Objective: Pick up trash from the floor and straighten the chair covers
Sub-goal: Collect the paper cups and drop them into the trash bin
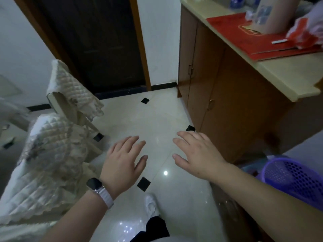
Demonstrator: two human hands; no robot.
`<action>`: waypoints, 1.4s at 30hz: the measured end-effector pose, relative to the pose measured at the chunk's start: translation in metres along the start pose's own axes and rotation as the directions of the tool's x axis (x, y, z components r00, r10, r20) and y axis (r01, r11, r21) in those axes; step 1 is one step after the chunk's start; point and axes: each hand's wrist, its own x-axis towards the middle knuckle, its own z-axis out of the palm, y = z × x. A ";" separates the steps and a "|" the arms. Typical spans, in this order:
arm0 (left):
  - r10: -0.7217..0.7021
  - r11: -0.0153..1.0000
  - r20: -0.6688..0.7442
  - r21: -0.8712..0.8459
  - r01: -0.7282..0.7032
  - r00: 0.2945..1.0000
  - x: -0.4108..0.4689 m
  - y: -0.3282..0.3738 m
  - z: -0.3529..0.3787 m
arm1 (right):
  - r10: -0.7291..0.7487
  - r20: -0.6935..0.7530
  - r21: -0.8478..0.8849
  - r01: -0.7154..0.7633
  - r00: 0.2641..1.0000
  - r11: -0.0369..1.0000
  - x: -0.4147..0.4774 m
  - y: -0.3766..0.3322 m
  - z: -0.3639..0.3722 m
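One shoe (pixel 151 204): white, on the pale tiled floor (pixel 157 119), near centre.
Watch (pixel 95 185): dark face, pale strap, on the left wrist.
Left hand (pixel 122 159): released, palm down, fingers straight and slightly spread, grasping nothing, above the tiles.
Right hand (pixel 194 154): the same flat, released pose, grasping nothing, apart from the left.
Near chair cover (pixel 49 165): cream quilted cloth with a scalloped edge, draped over a chair at near left, just beside the left forearm.
Basket (pixel 293 175): purple, perforated, near right beside the right forearm.
Far chair cover (pixel 70 84): same quilted cloth, hanging askew over a farther chair on the left, part of the chair back bare.
Cabinet (pixel 227 102): brown wood along the right, pale countertop (pixel 288 74) carrying a red folder (pixel 244 35).
Door (pixel 101 41): dark, far centre.
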 end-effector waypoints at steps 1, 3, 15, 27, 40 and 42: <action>-0.013 1.000 -0.005 -0.013 0.013 1.000 0.015 -0.017 0.006 | -0.007 0.008 -0.009 0.007 1.000 1.000 0.024 0.000 0.001; -0.041 0.999 0.010 -0.030 0.041 0.999 0.042 -0.046 0.015 | -0.019 0.032 -0.028 0.020 0.999 0.999 0.066 -0.002 0.003; -0.117 0.992 -0.032 -0.042 0.116 0.993 0.175 -0.213 0.028 | -0.056 0.007 -0.068 0.056 0.998 0.996 0.294 -0.020 0.017; -0.283 0.957 0.066 0.079 0.277 0.957 0.295 -0.312 0.085 | -0.172 0.068 0.076 0.167 0.983 0.983 0.494 0.041 0.088; -0.467 0.879 0.036 0.127 0.460 0.883 0.509 -0.379 0.117 | -0.392 0.063 0.092 0.385 0.918 0.918 0.737 0.135 0.066; -0.513 0.850 0.031 0.156 0.503 0.858 0.516 -0.399 0.115 | -0.401 0.045 0.103 0.395 0.915 0.913 0.759 0.135 0.071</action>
